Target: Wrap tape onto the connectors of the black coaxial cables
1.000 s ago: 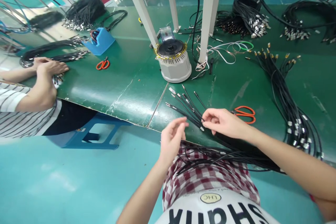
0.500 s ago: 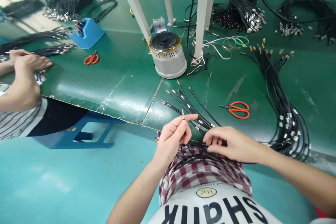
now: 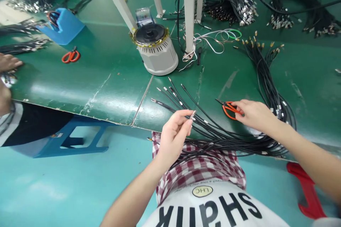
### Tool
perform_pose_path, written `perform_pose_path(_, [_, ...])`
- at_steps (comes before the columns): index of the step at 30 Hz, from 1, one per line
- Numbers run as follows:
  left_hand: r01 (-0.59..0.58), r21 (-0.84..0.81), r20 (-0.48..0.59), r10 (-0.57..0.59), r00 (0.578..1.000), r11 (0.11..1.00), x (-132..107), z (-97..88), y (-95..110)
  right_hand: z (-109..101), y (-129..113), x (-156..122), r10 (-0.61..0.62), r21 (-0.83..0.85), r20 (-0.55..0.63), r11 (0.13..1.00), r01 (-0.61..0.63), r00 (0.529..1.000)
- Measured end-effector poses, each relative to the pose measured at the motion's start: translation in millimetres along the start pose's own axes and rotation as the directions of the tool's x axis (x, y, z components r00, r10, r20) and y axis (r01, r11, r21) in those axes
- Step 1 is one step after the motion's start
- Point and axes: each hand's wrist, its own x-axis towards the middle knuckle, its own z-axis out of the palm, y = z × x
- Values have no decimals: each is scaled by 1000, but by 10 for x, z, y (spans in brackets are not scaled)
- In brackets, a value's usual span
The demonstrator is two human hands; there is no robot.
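My left hand (image 3: 174, 133) is pinched on the metal-tipped end of a thin black cable (image 3: 193, 114), held just above the green table's near edge. Beside it a fan of black cables (image 3: 176, 101) lies spread on the table and runs over my lap. My right hand (image 3: 253, 114) reaches out to the right, its fingers closing on the handles of the orange scissors (image 3: 228, 108) that lie on the table.
A grey round machine (image 3: 157, 51) stands mid-table by white posts (image 3: 189, 10). A long cable bundle (image 3: 266, 78) lies on the right, with more coils at the back. Another person's hand (image 3: 7, 64), second orange scissors (image 3: 70, 56) and a blue holder (image 3: 62, 25) are on the left.
My right hand left the cables on my lap and moved right to the orange scissors. My left hand keeps its pinch on the cable end. The view has swung to the right.
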Motion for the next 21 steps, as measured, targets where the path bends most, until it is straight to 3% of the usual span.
perform_pose_path(2, [-25, 61, -29, 27, 999, 998, -5, 46, -29, -110, -24, 9, 1, 233, 90, 972, -22, 996])
perform_pose_path(3, [-31, 84, -38, 34, 999, 996, -8, 59, -43, -170, -47, 3, -23, 393, 137, 919, -33, 990])
perform_pose_path(6, [-31, 116, -58, 38, 998, 993, -19, 69, -74, -363, -184, -48, -140, 773, 216, 629, -82, 966])
perform_pose_path(8, [-15, 137, -53, 22, 998, 991, -27, 68, -79, -485, -321, -93, -195, 860, 239, 497, -115, 951])
perform_pose_path(10, [8, 153, -29, -4, 1000, 988, -35, 70, -71, -591, -458, -133, -253, 876, 287, 460, -147, 924])
perform_pose_path(13, [44, 147, 15, -47, 999, 988, -44, 79, -51, -710, -597, -169, -346, 839, 340, 531, -117, 875])
perform_pose_path(16, [68, 131, 36, -73, 997, 989, -54, 84, -43, -784, -649, -167, -327, 639, 229, 761, 111, 917])
perform_pose_path(18, [76, 133, 48, -83, 995, 988, -65, 82, -47, -814, -659, -144, -347, 432, 116, 862, 267, 931])
perform_pose_path(21, [75, 157, 61, -85, 995, 985, -88, 78, -50, -844, -667, -97, -423, 221, 39, 887, 405, 905])
